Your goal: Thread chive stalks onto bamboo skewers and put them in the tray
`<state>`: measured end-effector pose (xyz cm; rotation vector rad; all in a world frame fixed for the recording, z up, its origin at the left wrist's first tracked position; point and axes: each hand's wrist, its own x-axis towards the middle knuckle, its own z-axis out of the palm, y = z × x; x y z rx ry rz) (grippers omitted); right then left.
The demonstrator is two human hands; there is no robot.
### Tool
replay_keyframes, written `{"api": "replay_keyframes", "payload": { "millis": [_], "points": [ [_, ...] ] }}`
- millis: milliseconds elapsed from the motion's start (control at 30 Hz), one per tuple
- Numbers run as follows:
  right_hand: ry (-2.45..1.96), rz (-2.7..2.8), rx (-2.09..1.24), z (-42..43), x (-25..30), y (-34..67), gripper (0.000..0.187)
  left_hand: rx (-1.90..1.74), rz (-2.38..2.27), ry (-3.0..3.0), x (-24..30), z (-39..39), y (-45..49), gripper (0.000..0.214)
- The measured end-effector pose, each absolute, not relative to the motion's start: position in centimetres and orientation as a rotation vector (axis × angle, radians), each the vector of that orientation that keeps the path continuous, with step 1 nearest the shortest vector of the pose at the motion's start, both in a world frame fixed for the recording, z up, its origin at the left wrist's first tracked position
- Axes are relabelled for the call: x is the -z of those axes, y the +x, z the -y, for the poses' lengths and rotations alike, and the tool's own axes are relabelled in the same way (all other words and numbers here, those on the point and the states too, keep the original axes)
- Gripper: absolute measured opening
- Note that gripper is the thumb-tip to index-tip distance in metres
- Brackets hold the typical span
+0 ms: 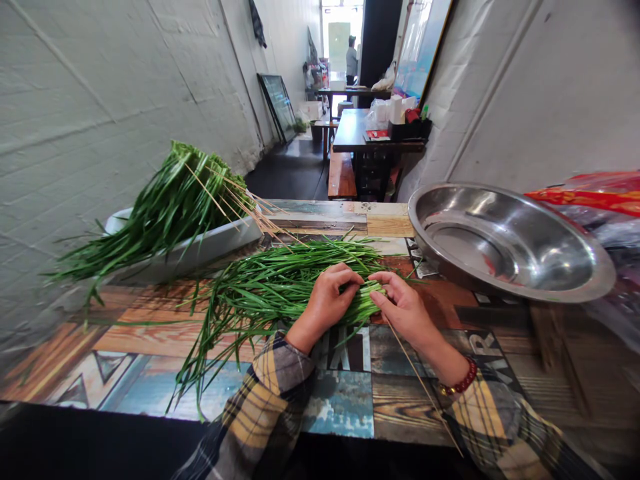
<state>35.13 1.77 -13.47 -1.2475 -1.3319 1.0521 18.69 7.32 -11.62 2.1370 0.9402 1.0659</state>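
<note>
Greens [270, 283], pale ends [367, 300] pinched in left hand [330, 299] and right hand [407, 313], are apparently being bunched; working the stick [421, 381] calls for steadiness.

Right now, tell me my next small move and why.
Probably work the thin stick through the pale stem ends: it reaches your right hand at those ends, your left hand is there too, and similar sticks poke out of the greens in the white tray.
</note>
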Motion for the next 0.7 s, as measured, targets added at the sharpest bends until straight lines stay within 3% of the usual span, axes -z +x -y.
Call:
{"api": "replay_keyframes", "payload": {
  "millis": [467, 700],
  "points": [
    [-1.269, 1.320, -1.013, -2.0, 14.2, 35.2, 0.028, -0.967, -0.872, 2.184, 11.3, -7.2, 18.7, 0.018],
    [-1.325, 1.381, -0.979, -2.2, 14.5, 35.5, 0.030, -1.218, -1.281, 2.089, 11.8, -8.6, 17.1, 0.017]
  ]
}}
